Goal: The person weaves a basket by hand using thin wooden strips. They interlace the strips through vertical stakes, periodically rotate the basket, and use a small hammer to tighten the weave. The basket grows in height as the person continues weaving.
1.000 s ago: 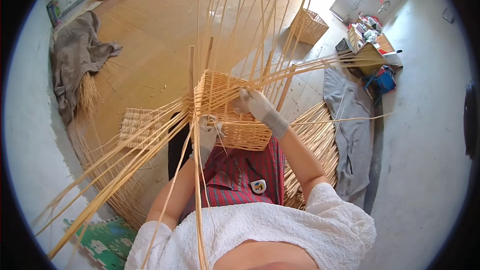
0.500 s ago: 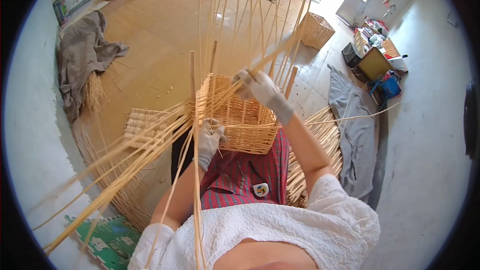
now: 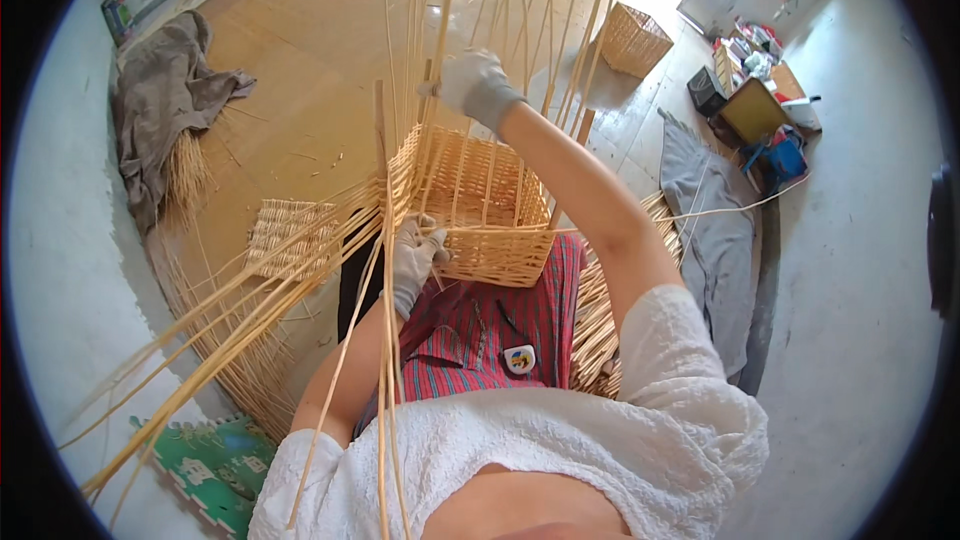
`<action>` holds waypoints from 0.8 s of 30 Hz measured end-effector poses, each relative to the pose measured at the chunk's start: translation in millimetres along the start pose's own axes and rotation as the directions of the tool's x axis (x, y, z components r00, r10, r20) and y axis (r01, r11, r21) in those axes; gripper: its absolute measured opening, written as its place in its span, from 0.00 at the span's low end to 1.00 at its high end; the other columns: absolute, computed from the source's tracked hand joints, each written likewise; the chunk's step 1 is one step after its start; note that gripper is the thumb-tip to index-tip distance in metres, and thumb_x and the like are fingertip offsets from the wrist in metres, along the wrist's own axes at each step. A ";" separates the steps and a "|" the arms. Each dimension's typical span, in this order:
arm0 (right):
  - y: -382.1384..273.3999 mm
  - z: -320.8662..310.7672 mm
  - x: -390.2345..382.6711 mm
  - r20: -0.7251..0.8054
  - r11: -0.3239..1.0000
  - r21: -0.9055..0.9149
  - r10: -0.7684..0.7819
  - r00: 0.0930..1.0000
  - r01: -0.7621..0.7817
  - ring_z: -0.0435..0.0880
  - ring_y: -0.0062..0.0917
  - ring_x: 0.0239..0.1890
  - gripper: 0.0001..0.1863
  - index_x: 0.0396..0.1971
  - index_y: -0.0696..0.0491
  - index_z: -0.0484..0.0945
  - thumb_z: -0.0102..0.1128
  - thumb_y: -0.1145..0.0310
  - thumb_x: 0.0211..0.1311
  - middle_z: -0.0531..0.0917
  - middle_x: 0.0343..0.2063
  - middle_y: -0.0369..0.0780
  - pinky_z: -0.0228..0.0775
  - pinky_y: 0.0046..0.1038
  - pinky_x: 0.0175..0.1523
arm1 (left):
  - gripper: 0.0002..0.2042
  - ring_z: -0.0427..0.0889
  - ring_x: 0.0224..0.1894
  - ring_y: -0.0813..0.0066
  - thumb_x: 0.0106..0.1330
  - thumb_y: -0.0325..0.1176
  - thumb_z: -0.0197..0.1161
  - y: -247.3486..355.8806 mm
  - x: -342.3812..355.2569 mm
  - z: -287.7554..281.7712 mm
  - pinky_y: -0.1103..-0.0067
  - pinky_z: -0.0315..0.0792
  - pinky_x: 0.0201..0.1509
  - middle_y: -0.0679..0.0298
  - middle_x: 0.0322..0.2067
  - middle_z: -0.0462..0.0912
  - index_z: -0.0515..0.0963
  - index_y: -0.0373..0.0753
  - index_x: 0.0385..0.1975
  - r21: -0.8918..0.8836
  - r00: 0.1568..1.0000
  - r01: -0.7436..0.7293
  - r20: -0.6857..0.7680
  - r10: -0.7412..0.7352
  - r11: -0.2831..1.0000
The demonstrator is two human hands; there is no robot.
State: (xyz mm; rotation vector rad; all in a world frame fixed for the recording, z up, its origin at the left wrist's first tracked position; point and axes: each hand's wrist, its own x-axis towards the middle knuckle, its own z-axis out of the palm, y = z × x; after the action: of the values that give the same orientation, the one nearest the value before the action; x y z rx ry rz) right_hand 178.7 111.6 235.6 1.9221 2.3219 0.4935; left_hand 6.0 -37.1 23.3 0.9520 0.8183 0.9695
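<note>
A partly woven wicker basket [image 3: 500, 262] rests at my lap, with long pale strands [image 3: 525, 30] rising from its far and right sides. My left hand [image 3: 416, 258], in a light glove, is closed on the basket's near left edge. Beyond the basket's far left corner, my gloved right hand [image 3: 475, 88] is raised, its fingers closed around upright wicker strands [image 3: 445, 25] beside a wooden corner stake [image 3: 425, 90]. Another stake [image 3: 381, 125] stands at the near left corner. A bundle of long strands [image 3: 240, 345] fans out to the lower left.
A flat woven panel [image 3: 292, 235] lies on the floor to the left. Grey cloths cover reed bundles at the left [image 3: 165, 110] and right [image 3: 715, 240]. A finished-looking basket [image 3: 634, 40] stands farther off. Right of it are a black box [image 3: 706, 90] and a blue item [image 3: 785, 158].
My right hand has moved away from me and slightly left, from above the basket to beyond its far left corner. The strands it holds have swung from slanting right to upright. My left hand stays put.
</note>
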 end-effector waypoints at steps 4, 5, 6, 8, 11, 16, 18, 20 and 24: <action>-30.4 5.2 -1.7 -0.075 0.999 -0.023 -0.046 0.996 0.044 0.87 0.36 0.40 0.12 0.37 0.50 0.85 0.56 0.60 0.67 0.89 0.37 0.44 0.71 0.41 0.46 | 0.11 0.81 0.20 0.77 0.72 0.27 0.63 -9.5 6.1 -5.6 0.77 0.81 0.28 0.65 0.21 0.79 0.70 0.40 0.48 0.017 1.000 0.008 0.025 -0.008 1.000; -46.0 4.8 -10.6 -0.172 0.991 0.108 -0.057 0.983 0.076 0.87 0.37 0.37 0.11 0.33 0.50 0.85 0.57 0.62 0.66 0.89 0.35 0.43 0.70 0.41 0.45 | 0.11 0.81 0.20 0.76 0.72 0.27 0.63 -11.7 4.6 -8.6 0.77 0.81 0.28 0.64 0.22 0.80 0.70 0.40 0.49 0.042 1.000 0.004 0.003 -0.004 0.999; -60.7 3.5 -35.3 -0.395 0.939 0.284 -0.069 0.916 0.193 0.86 0.39 0.36 0.11 0.31 0.50 0.84 0.57 0.61 0.66 0.89 0.34 0.43 0.70 0.42 0.45 | 0.12 0.83 0.22 0.75 0.72 0.27 0.63 -9.8 4.1 -15.2 0.77 0.80 0.28 0.64 0.23 0.80 0.70 0.40 0.50 0.096 0.999 -0.030 0.035 0.027 0.995; -88.1 13.8 -118.8 -0.412 0.745 0.639 0.119 0.904 0.193 0.85 0.41 0.37 0.12 0.30 0.50 0.83 0.58 0.58 0.67 0.88 0.34 0.44 0.72 0.43 0.46 | 0.14 0.84 0.24 0.73 0.72 0.27 0.64 -8.0 8.2 -18.2 0.76 0.81 0.30 0.61 0.28 0.84 0.70 0.38 0.54 0.070 0.997 0.022 0.069 -0.027 0.997; -113.4 65.9 -237.7 0.064 0.297 0.943 0.275 0.959 -0.148 0.84 0.38 0.41 0.11 0.36 0.52 0.82 0.62 0.59 0.69 0.86 0.35 0.43 0.75 0.39 0.46 | 0.11 0.87 0.27 0.71 0.73 0.30 0.63 -6.2 22.8 -26.7 0.74 0.84 0.31 0.59 0.29 0.85 0.74 0.37 0.50 0.043 0.988 -0.013 0.153 0.006 0.999; -71.9 104.7 -250.2 0.134 -0.313 0.929 0.784 0.606 0.199 0.83 0.20 0.46 0.11 0.49 0.51 0.73 0.61 0.72 0.71 0.84 0.44 0.38 0.77 0.23 0.46 | 0.08 0.88 0.27 0.67 0.75 0.34 0.60 28.2 11.3 -18.5 0.73 0.85 0.32 0.55 0.27 0.87 0.76 0.37 0.44 0.136 0.967 0.203 0.130 -0.221 0.970; -67.7 61.6 -209.4 0.139 -0.293 0.953 0.657 0.741 0.082 0.84 0.27 0.53 0.11 0.50 0.53 0.75 0.58 0.76 0.70 0.83 0.43 0.41 0.77 0.25 0.45 | 0.09 0.88 0.25 0.67 0.75 0.38 0.61 20.1 9.9 -11.1 0.73 0.85 0.29 0.54 0.27 0.88 0.76 0.38 0.40 0.129 0.985 0.168 0.016 -0.171 0.977; -50.5 75.6 -151.2 -0.415 0.614 0.785 0.420 0.807 0.084 0.84 0.38 0.55 0.17 0.56 0.51 0.73 0.58 0.73 0.68 0.81 0.51 0.49 0.79 0.34 0.49 | 0.10 0.87 0.23 0.67 0.75 0.39 0.61 11.7 12.6 4.7 0.73 0.84 0.27 0.53 0.27 0.88 0.76 0.38 0.40 0.123 0.992 0.129 -0.030 -0.126 0.984; -49.4 13.7 -69.1 0.039 0.704 0.591 0.463 0.885 -0.394 0.83 0.46 0.53 0.38 0.74 0.46 0.57 0.59 0.73 0.64 0.70 0.63 0.53 0.78 0.39 0.54 | 0.09 0.87 0.22 0.67 0.75 0.38 0.61 10.2 12.5 13.9 0.73 0.84 0.25 0.53 0.25 0.88 0.76 0.39 0.40 0.144 0.977 0.157 -0.168 -0.132 0.977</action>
State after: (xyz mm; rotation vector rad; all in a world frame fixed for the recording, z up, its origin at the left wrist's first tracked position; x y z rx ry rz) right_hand 150.2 39.5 198.4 2.8231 2.2477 -0.1438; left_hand 19.7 -26.8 36.0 0.9435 1.0960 0.8710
